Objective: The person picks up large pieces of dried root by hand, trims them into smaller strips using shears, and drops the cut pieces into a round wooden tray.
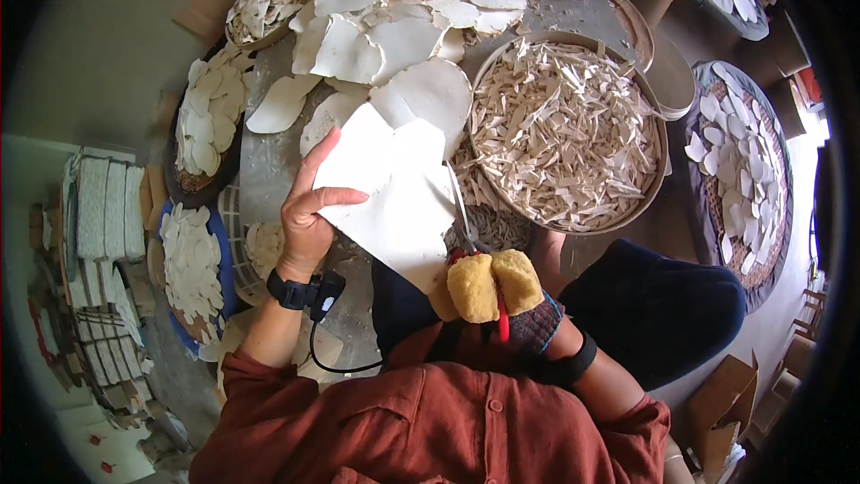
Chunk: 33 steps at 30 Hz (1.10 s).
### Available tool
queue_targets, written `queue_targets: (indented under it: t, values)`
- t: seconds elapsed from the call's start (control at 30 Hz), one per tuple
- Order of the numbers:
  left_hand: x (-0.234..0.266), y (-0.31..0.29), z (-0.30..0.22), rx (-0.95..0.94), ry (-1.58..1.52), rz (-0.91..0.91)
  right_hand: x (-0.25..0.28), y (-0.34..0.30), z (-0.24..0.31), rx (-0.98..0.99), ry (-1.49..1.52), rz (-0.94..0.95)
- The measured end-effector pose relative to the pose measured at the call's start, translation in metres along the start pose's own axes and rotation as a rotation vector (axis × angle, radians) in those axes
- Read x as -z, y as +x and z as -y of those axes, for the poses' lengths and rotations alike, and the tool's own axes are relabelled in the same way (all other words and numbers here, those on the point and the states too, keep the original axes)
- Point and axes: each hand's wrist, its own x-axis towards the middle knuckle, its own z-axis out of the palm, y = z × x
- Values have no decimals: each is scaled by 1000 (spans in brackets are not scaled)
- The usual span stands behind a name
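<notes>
My left hand (309, 215) grips the left edge of a large, flat white sheet (394, 202) with an irregular outline. The thumb lies on top of it, and the other fingers pass partly out of sight. My right hand (537, 323) wears a dark knitted glove with thick yellow foam pads (493, 287) at the fingers. It is closed on red-handled scissors (460, 202), whose blades point away from me along the right edge of the sheet. The pads hide most of the fingers and handles.
A round tray (661, 157) of pale offcuts stands right of the sheet. Overlapping white pieces (394, 40) cover the far table. More pieces lie on round trays at left (224, 242) and right (779, 251). A cable (345, 367) runs from my left wrist.
</notes>
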Motion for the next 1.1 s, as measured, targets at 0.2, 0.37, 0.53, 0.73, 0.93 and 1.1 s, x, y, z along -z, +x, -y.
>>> queue_targets:
  t: [0.2, 0.37, 0.53, 0.73, 0.93, 1.1]
  values:
    - [-8, -4, -2, 21, 33, -76, -10, 6, -7, 245, 1192, 168]
    - [-13, -5, -7, -17, 95, -58, -12, 2, -1, 197, 994, -102]
    - [-19, -6, -8, -25, 72, -21, -12, -9, -25, 285, -319, -399]
    - [-14, -14, -4, -9, 29, -128, -21, 2, 22, 118, -11, -321]
    - [-9, -27, 7, 154, 22, -94, 0, -6, -56, 335, 800, -331]
    - [-10, -30, -2, 667, -719, -275, 9, -9, -34, -217, -44, -465]
